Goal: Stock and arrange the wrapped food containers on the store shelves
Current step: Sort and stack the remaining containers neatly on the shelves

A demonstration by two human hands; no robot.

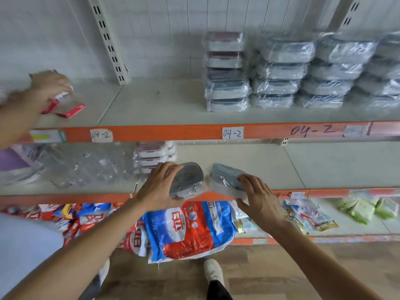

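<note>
My left hand (pixel 159 187) grips a grey wrapped food container (pixel 187 180), tilted on its side above the front edge of the middle shelf (pixel 259 165). My right hand (pixel 258 198) holds a second grey wrapped container (pixel 225 177) at the same edge, fingers over its top and thumb beneath. The two containers sit side by side, almost touching. On the upper shelf (pixel 162 105) stand several stacks of wrapped containers (pixel 281 70), from the middle to the right.
Another person's hand (pixel 48 85) holds a red-edged clear box (pixel 65 106) at the left of the upper shelf. A short stack of red-lidded containers (pixel 151 154) and loose plastic wrap (pixel 82 165) lie on the middle shelf's left. Bags (pixel 186 230) fill the bottom shelf.
</note>
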